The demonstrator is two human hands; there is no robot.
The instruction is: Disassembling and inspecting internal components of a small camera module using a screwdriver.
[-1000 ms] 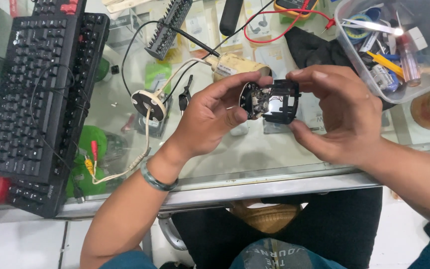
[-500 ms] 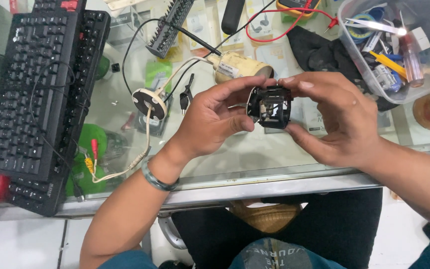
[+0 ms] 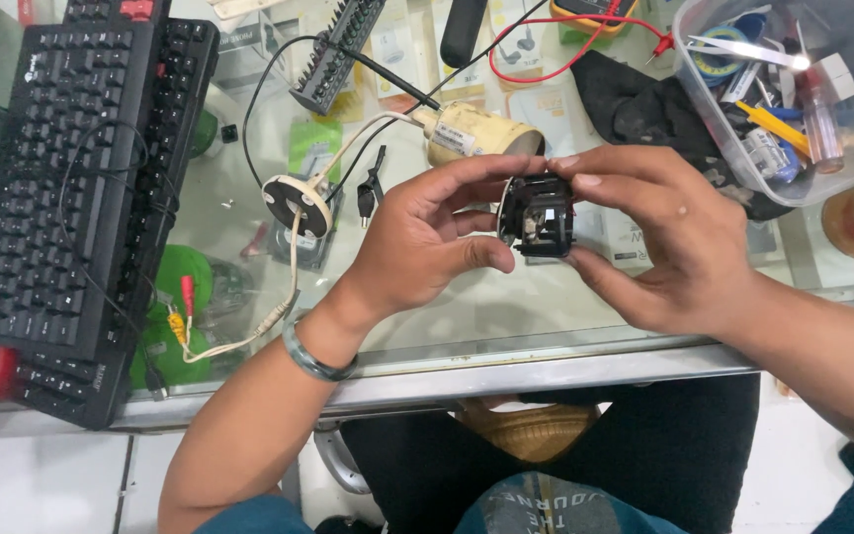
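Left hand: the left hand (image 3: 417, 242) is clamped on a small black module (image 3: 537, 215), fingers over its top and thumb pressed to its near left side; a dark green bangle (image 3: 314, 358) circles the wrist
Right hand: the right hand (image 3: 659, 242) grips the same black module from the right, fingertips along the top edge, thumb underneath
Black module: squarish, open-faced, small parts showing inside; held between both hands, above the glass table (image 3: 506, 316), near its front edge
Behind the hands: a cream cylindrical camera housing (image 3: 467, 131) lies on its side just beyond the left fingers; a white cable runs from it to a round cream mounting base (image 3: 297, 201), then on toward coloured plugs (image 3: 182, 307)
Left side: a black keyboard (image 3: 61, 178) lies on top of a second one, well apart from the hands
Far edge: a black bit holder (image 3: 338, 54); red test leads (image 3: 585, 44); a black cloth (image 3: 644, 104)
Right side: a clear plastic tub (image 3: 704, 129) of small tools, near the right hand
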